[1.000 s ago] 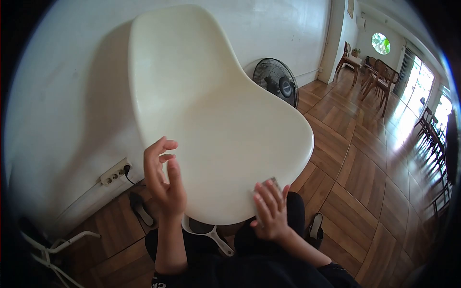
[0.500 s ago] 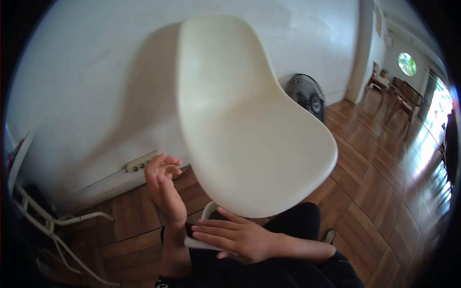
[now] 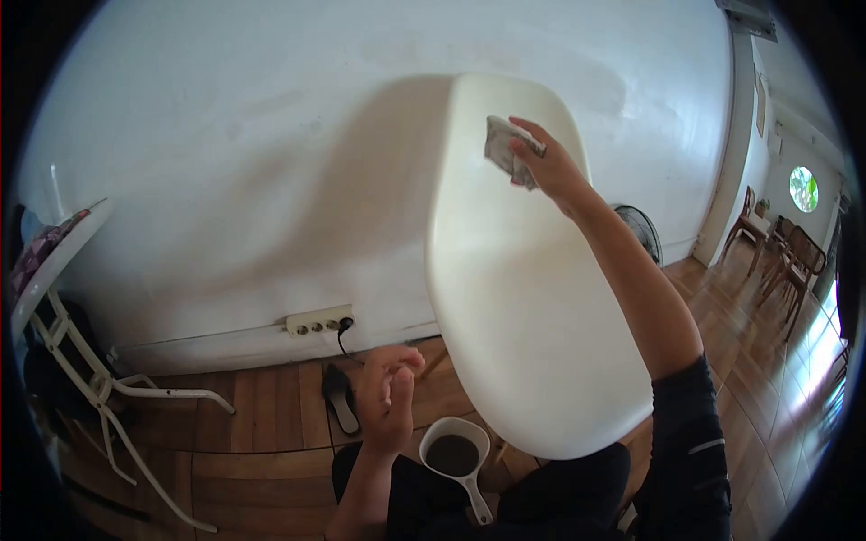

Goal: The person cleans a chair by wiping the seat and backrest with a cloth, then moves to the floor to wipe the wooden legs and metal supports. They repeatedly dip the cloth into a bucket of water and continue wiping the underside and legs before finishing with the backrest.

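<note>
A cream moulded chair (image 3: 532, 298) stands in front of me against the white wall. High up at its backrest, my right hand (image 3: 548, 167) grips a folded greyish cloth (image 3: 507, 149) held against the surface. Lower down, to the left of the seat's front edge, my left hand (image 3: 390, 397) is raised with loosely curled fingers, a gap beside the thumb and nothing held. Between my knees is a white dipper (image 3: 480, 507) with its handle towards me and dark, murky liquid (image 3: 453, 454) inside.
A power strip (image 3: 317, 322) with a black plug is on the wall's base. A dark shoe (image 3: 341, 401) lies on the wooden floor. White metal legs (image 3: 99, 388) stand at left. A fan (image 3: 639, 236) is behind the chair, with wooden chairs (image 3: 798, 261) farther right.
My right hand has moved from above the dipper up to the backrest, now with the cloth plainly in it. My view has shifted, showing the dipper and shoe more fully.
</note>
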Demonstrator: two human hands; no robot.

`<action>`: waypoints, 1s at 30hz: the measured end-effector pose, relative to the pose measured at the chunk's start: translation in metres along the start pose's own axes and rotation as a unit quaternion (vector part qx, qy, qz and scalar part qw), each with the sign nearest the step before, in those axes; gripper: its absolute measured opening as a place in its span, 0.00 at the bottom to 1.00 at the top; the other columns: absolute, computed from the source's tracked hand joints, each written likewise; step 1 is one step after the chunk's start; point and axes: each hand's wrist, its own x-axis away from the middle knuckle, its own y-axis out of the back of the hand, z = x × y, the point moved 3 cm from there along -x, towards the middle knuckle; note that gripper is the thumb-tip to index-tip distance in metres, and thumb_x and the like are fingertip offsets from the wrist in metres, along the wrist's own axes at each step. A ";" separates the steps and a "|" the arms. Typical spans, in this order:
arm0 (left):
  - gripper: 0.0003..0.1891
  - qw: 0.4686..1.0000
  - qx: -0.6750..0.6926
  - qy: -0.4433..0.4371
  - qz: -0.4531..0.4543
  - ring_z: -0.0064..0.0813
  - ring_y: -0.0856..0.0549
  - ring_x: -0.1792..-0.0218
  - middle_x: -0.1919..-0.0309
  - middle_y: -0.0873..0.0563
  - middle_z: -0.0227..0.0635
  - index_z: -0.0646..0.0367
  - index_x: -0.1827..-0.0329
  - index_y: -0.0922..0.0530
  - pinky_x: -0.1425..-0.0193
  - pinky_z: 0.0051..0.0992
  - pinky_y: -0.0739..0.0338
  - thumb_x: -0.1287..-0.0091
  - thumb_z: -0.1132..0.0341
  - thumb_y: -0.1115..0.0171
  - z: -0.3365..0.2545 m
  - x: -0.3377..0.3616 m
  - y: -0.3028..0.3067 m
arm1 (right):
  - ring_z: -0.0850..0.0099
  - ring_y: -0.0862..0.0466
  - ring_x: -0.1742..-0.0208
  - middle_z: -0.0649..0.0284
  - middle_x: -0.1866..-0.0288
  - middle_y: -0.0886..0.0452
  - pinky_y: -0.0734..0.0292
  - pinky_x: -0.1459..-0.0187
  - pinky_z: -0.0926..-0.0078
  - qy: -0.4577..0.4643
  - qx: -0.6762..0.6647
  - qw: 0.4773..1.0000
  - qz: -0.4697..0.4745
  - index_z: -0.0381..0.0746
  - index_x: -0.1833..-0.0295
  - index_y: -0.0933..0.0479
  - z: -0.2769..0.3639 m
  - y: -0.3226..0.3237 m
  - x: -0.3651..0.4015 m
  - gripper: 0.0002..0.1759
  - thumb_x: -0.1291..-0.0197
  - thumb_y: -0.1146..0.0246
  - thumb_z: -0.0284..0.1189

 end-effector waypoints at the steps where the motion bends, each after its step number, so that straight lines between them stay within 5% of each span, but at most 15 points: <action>1: 0.10 1.000 -0.017 -0.020 -0.003 0.23 0.22 0.63 0.64 0.21 0.35 0.63 0.56 0.25 0.57 0.22 0.29 0.28 0.65 0.50 0.003 -0.001 0.007 | 0.69 0.20 0.60 0.55 0.55 0.22 0.20 0.61 0.72 0.008 -0.001 1.000 0.002 0.45 0.35 0.33 -0.002 -0.004 -0.022 0.23 0.33 0.44 0.39; 4: 0.12 0.999 -0.035 0.003 -0.013 0.20 0.25 0.63 0.64 0.22 0.32 0.60 0.56 0.26 0.58 0.21 0.32 0.28 0.60 0.50 0.015 0.001 0.025 | 0.62 0.21 0.53 0.55 0.51 0.22 0.24 0.52 0.67 0.109 0.137 0.982 -0.070 0.47 0.35 0.32 0.000 -0.014 -0.082 0.22 0.35 0.44 0.33; 6: 0.11 0.999 -0.036 0.012 -0.026 0.20 0.25 0.63 0.65 0.22 0.32 0.60 0.57 0.26 0.59 0.21 0.32 0.28 0.61 0.50 0.023 0.004 0.036 | 0.58 0.27 0.41 0.58 0.43 0.24 0.30 0.43 0.61 0.243 0.307 0.910 -0.133 0.49 0.36 0.31 0.012 -0.024 -0.113 0.23 0.38 0.45 0.29; 10: 0.09 0.998 -0.043 0.027 -0.048 0.20 0.24 0.63 0.66 0.21 0.31 0.60 0.58 0.26 0.60 0.21 0.32 0.28 0.63 0.51 0.032 0.002 0.052 | 0.59 0.37 0.32 0.62 0.36 0.30 0.34 0.40 0.52 0.213 0.410 0.870 -0.173 0.52 0.35 0.32 0.021 -0.042 -0.156 0.26 0.42 0.47 0.28; 15: 0.08 0.997 -0.034 0.048 -0.047 0.23 0.22 0.63 0.65 0.21 0.35 0.64 0.59 0.25 0.57 0.22 0.28 0.29 0.67 0.49 0.052 0.000 0.063 | 0.58 0.34 0.34 0.63 0.35 0.33 0.31 0.42 0.53 0.122 0.488 0.856 -0.117 0.53 0.37 0.30 0.006 -0.062 -0.168 0.27 0.44 0.48 0.28; 18: 0.08 0.996 -0.016 0.070 -0.051 0.23 0.21 0.63 0.65 0.21 0.36 0.64 0.60 0.24 0.57 0.22 0.28 0.30 0.68 0.49 0.063 0.001 0.059 | 0.58 0.26 0.44 0.60 0.42 0.29 0.24 0.49 0.62 0.196 0.488 0.839 -0.139 0.51 0.41 0.26 -0.005 -0.072 -0.153 0.24 0.45 0.46 0.28; 27: 0.09 0.996 -0.058 0.064 0.003 0.21 0.24 0.64 0.65 0.21 0.33 0.62 0.60 0.25 0.58 0.21 0.30 0.29 0.67 0.52 0.065 0.003 0.044 | 0.56 0.26 0.49 0.55 0.44 0.32 0.21 0.54 0.61 0.255 0.460 0.837 -0.149 0.44 0.39 0.30 -0.031 -0.103 -0.068 0.29 0.50 0.39 0.26; 30: 0.09 0.996 -0.056 0.067 0.000 0.21 0.23 0.63 0.65 0.21 0.33 0.62 0.60 0.25 0.58 0.21 0.30 0.29 0.67 0.52 0.063 0.006 0.046 | 0.54 0.27 0.47 0.52 0.41 0.35 0.22 0.53 0.60 0.261 0.451 0.846 -0.112 0.42 0.35 0.36 -0.045 -0.113 -0.036 0.29 0.43 0.40 0.31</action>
